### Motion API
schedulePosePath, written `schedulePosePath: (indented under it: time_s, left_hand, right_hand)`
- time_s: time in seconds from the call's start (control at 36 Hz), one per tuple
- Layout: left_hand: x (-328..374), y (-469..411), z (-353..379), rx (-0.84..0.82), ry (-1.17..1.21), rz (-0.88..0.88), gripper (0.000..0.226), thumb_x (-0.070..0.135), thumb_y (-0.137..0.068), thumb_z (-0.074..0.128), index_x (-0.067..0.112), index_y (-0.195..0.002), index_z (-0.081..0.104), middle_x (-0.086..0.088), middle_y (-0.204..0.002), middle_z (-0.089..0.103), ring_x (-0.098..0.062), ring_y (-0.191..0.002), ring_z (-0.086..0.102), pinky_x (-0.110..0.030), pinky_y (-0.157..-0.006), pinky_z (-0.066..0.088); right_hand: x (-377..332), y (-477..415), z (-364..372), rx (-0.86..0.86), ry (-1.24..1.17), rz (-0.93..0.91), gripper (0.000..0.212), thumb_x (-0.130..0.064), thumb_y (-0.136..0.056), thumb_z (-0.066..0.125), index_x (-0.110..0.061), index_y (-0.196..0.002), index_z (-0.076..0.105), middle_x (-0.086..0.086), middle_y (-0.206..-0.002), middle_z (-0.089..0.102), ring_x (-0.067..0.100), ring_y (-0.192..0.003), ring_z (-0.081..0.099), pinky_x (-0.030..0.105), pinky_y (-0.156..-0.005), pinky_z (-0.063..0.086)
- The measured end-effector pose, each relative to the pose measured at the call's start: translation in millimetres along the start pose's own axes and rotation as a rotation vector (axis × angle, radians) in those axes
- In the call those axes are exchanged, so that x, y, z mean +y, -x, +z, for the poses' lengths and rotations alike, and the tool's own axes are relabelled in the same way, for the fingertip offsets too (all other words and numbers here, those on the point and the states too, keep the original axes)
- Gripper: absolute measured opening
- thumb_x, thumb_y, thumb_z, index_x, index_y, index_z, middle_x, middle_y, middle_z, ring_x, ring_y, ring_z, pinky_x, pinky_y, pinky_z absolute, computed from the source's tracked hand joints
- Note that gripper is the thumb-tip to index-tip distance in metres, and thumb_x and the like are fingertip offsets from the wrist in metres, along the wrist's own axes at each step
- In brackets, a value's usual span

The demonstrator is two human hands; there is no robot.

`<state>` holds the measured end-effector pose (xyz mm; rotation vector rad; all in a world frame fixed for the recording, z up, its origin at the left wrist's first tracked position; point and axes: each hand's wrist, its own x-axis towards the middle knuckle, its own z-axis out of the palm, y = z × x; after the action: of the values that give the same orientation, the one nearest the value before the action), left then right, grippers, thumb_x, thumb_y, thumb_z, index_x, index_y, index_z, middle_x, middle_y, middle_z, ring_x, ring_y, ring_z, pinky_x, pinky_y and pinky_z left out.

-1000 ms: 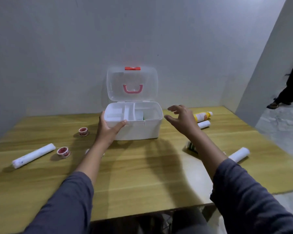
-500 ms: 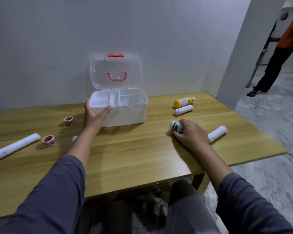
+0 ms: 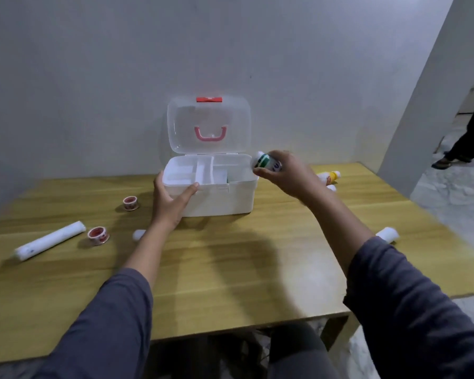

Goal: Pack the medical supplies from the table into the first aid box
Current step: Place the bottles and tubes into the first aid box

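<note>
The white first aid box (image 3: 230, 199) stands open on the wooden table (image 3: 230, 269), its clear lid (image 3: 209, 124) upright against the wall. My left hand (image 3: 170, 201) grips the box's front left corner, thumb on the rim. My right hand (image 3: 285, 173) holds a small white bottle with a green band (image 3: 264, 161), tilted over the box's right edge. Something green lies inside the right compartment. On the left lie a long white roll (image 3: 49, 240), two red tape rolls (image 3: 98, 235) (image 3: 130, 202) and a small white item (image 3: 139, 234).
A yellow bottle (image 3: 329, 177) and a white bottle (image 3: 331, 188) lie right of the box, partly behind my right arm. A white roll (image 3: 387, 233) rests near the table's right edge. A person's legs (image 3: 468, 135) show in the doorway at right.
My right hand has picked the green-banded bottle up from the table and carried it to the box's right edge. My left hand has stayed on the box.
</note>
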<state>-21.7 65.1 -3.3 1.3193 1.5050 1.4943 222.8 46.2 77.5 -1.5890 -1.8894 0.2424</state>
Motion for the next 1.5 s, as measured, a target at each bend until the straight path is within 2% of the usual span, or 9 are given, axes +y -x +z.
schedulePosePath:
  time_s: [0.33,0.44,0.58,0.78,0.89,1.06,1.17,1.36,1.5]
  left_hand:
    - [-2,-5,1,0.024,-0.014,0.013,0.086,0.032,-0.074,0.078,0.017,-0.141,0.027,-0.003,-0.142,0.039,-0.018,-0.130,0.039,-0.027,-0.100,0.034]
    - [-1,-5,-2,0.032,-0.041,0.023,0.086,0.036,-0.070,0.080,0.018,-0.138,0.031,-0.002,-0.140,0.042,-0.018,-0.128,0.041,-0.031,-0.104,0.037]
    - [1,-11,-8,-0.027,-0.101,0.000,0.097,0.051,-0.057,0.080,0.025,-0.137,0.033,-0.002,-0.137,0.043,-0.022,-0.125,0.044,-0.043,-0.103,0.043]
    - [4,-26,-14,-0.129,-0.145,-0.048,0.113,0.061,-0.040,0.080,0.030,-0.138,0.034,-0.003,-0.136,0.043,-0.023,-0.124,0.045,-0.046,-0.101,0.045]
    - [5,-33,-17,-0.186,-0.117,-0.004,0.105,0.055,-0.040,0.085,0.028,-0.133,0.042,0.001,-0.129,0.054,-0.019,-0.118,0.053,-0.044,-0.099,0.047]
    - [6,-29,-14,-0.182,-0.058,0.049,0.094,0.056,-0.043,0.086,0.030,-0.125,0.048,0.006,-0.122,0.061,-0.015,-0.113,0.058,-0.046,-0.098,0.048]
    - [4,-25,-10,-0.139,-0.053,0.060,0.097,0.058,-0.044,0.085,0.032,-0.129,0.046,0.007,-0.125,0.059,-0.016,-0.116,0.055,-0.045,-0.099,0.047]
    - [0,-26,-8,-0.126,-0.021,0.058,0.101,0.057,-0.045,0.085,0.033,-0.134,0.042,0.007,-0.130,0.056,-0.016,-0.121,0.053,-0.045,-0.103,0.044]
    - [-1,-26,-5,-0.127,0.024,0.080,0.093,0.052,-0.047,0.086,0.034,-0.130,0.047,0.009,-0.125,0.061,-0.011,-0.116,0.057,-0.040,-0.099,0.047]
  right_hand:
    - [-49,-73,21,-0.438,0.274,0.000,0.049,-0.039,-0.064,0.081,-0.005,-0.098,0.068,0.009,-0.098,0.068,0.023,-0.082,0.064,0.030,-0.066,0.058]
    - [-56,-83,28,-0.510,0.279,0.045,0.055,-0.041,-0.062,0.081,-0.006,-0.102,0.067,0.009,-0.101,0.068,0.025,-0.087,0.067,0.035,-0.074,0.059]
    - [-68,-86,37,-0.608,0.198,0.103,0.049,-0.027,-0.065,0.084,-0.003,-0.103,0.064,0.013,-0.104,0.063,0.024,-0.071,0.067,0.024,-0.052,0.059]
    - [-66,-86,54,-0.541,0.158,0.071,0.039,-0.025,-0.069,0.081,-0.006,-0.096,0.061,0.011,-0.096,0.064,0.023,-0.073,0.068,0.021,-0.054,0.055]
    - [-65,-84,57,-0.542,0.121,0.017,0.024,-0.018,-0.068,0.080,-0.012,-0.070,0.057,0.005,-0.075,0.062,0.020,-0.068,0.066,0.020,-0.054,0.051]
    - [-56,-80,51,-0.494,0.038,-0.097,0.034,-0.016,-0.075,0.073,-0.005,-0.106,0.067,0.009,-0.095,0.066,0.019,-0.078,0.059,0.019,-0.058,0.045]
    - [-38,-79,36,-0.352,-0.159,-0.107,0.041,-0.020,-0.080,0.069,-0.007,-0.118,0.061,0.009,-0.115,0.066,0.018,-0.099,0.061,0.025,-0.086,0.047]
    - [38,-79,11,0.145,-0.274,0.146,0.034,-0.021,-0.086,0.061,-0.006,-0.116,0.061,0.013,-0.114,0.066,0.024,-0.105,0.064,0.035,-0.089,0.050]
    - [100,-70,11,0.239,-0.131,0.332,0.045,-0.028,-0.089,0.056,-0.003,-0.126,0.053,0.016,-0.131,0.056,0.031,-0.123,0.049,0.039,-0.102,0.038]
